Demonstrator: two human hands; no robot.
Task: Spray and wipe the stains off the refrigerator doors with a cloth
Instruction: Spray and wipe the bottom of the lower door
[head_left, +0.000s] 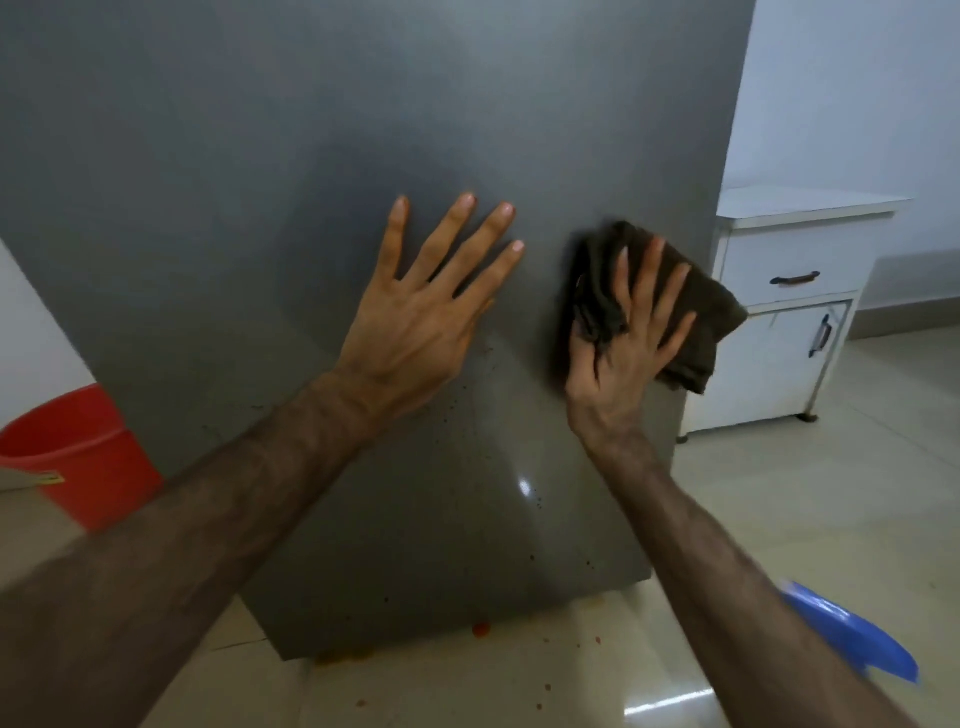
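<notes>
The grey refrigerator door (291, 171) fills most of the view. My left hand (421, 317) lies flat against it with fingers spread and straight. Just to its right, my right hand (623, 338) presses a dark brown cloth (701, 317) against the door near its right edge, with the fingers straight over the cloth and the thumb at its left side. Small dark and reddish stain specks (483, 415) dot the door below both hands. A blue object (852, 634), partly hidden by my right forearm, shows at the lower right; I cannot tell what it is.
A red bucket (78, 452) stands on the floor to the left of the refrigerator. A white cabinet (779, 312) with a drawer and a door stands to the right. Orange-red splatter (480, 630) marks the glossy tiled floor at the refrigerator's base.
</notes>
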